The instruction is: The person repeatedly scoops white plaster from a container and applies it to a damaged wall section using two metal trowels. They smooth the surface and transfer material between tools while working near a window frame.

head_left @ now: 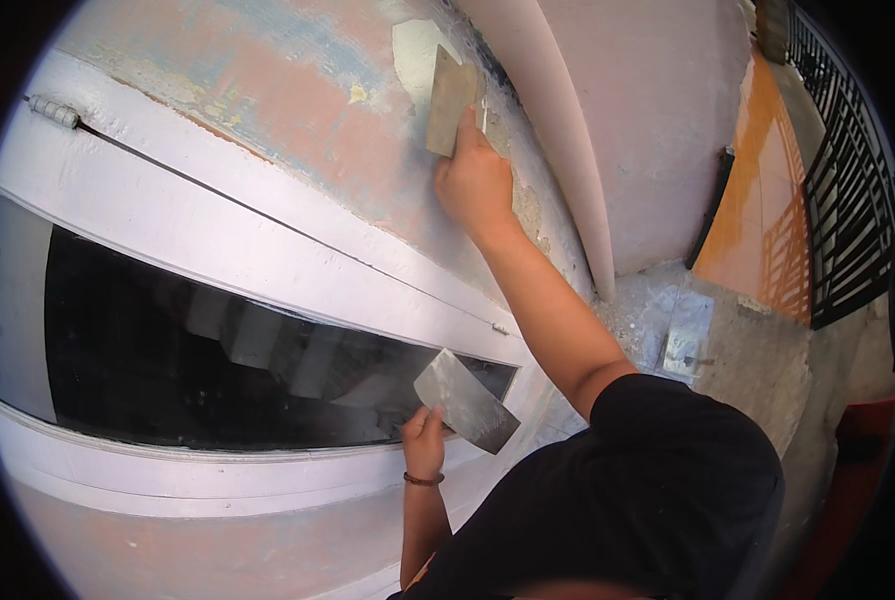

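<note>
My right hand (476, 180) is raised against the worn pink wall (298, 110) and grips a flat putty blade (450, 98), pressed onto a pale patch of filler (414, 55). Lower down, my left hand (425, 438), with a thin bracelet at the wrist, holds a second wide metal blade (466, 402) in front of the dark window glass (198, 350). The black sleeve of my shirt (658, 480) fills the lower right.
A white window frame (218, 215) with a hinge (55, 111) runs below the wall. A pale curved column (568, 140) stands to the right. Farther right are an orange floor (758, 200), a black metal railing (853, 180) and a rough grey ledge (708, 340).
</note>
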Demonstrator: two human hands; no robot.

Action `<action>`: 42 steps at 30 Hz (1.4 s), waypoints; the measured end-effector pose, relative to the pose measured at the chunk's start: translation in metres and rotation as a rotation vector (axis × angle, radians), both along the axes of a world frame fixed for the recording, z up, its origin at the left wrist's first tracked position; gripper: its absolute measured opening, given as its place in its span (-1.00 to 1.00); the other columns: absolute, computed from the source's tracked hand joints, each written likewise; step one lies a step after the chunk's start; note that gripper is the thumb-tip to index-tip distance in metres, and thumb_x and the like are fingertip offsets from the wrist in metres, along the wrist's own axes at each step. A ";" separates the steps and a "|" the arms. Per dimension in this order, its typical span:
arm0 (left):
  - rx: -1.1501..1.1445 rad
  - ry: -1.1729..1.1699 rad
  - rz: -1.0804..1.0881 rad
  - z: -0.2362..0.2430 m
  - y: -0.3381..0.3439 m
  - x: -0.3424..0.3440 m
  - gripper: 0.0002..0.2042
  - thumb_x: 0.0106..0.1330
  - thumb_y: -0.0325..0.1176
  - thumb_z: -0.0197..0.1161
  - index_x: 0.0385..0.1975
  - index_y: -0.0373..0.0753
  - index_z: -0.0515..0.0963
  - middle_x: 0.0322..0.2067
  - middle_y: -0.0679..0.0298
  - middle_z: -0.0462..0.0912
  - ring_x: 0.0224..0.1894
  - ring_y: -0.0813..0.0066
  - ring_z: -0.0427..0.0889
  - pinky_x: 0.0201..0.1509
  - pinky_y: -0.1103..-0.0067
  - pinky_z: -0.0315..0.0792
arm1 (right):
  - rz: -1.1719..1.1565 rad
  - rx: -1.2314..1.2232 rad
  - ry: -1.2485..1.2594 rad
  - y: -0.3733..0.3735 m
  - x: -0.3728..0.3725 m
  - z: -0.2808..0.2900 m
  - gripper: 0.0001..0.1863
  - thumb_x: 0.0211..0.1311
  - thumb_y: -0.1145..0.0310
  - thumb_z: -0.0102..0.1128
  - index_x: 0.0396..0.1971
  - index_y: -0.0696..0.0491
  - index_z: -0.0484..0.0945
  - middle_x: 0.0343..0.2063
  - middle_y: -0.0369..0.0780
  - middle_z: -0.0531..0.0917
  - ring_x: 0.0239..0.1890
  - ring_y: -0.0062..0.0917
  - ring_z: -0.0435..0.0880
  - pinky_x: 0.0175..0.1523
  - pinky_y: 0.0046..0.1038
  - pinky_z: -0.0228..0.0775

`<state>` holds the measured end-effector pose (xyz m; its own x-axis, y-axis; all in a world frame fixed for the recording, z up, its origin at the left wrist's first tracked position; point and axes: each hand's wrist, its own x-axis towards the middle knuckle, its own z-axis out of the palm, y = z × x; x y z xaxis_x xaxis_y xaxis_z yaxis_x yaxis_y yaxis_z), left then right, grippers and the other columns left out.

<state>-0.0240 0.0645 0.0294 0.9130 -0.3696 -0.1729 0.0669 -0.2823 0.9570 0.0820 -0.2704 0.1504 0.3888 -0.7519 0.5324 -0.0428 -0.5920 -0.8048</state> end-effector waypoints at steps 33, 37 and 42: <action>-0.185 0.007 0.015 0.004 -0.019 0.018 -0.73 0.49 -0.37 0.04 -0.05 -0.47 0.53 -0.18 0.10 0.68 -0.19 0.39 0.71 -0.13 0.47 0.63 | 0.089 0.308 -0.199 -0.018 -0.016 0.001 -0.34 0.08 0.46 0.05 0.25 0.36 0.28 -0.39 0.17 0.67 -0.32 0.02 0.69 -0.13 -0.13 0.51; -0.268 0.031 -0.018 0.005 -0.022 0.019 -0.74 0.49 -0.40 0.04 -0.04 -0.49 0.54 -0.18 0.11 0.68 -0.18 0.40 0.70 -0.13 0.49 0.63 | 0.045 0.171 -0.181 -0.022 -0.011 0.057 -0.32 0.06 0.45 0.08 0.24 0.41 0.27 -0.43 0.14 0.67 -0.34 -0.01 0.70 -0.14 -0.14 0.54; -0.274 0.050 -0.023 0.002 -0.031 0.024 -0.74 0.47 -0.40 0.06 -0.05 -0.49 0.53 -0.18 0.11 0.67 -0.18 0.40 0.69 -0.12 0.49 0.62 | 0.070 0.003 -0.200 -0.016 -0.012 0.112 -0.31 0.05 0.45 0.09 0.24 0.40 0.27 -0.49 0.09 0.67 -0.40 -0.06 0.71 -0.18 -0.15 0.56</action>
<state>0.0004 0.0336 0.0314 0.8968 -0.4290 -0.1081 0.1126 -0.0150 0.9935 0.0697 -0.2867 0.2621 0.3267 -0.7285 0.6021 0.1593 -0.5855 -0.7948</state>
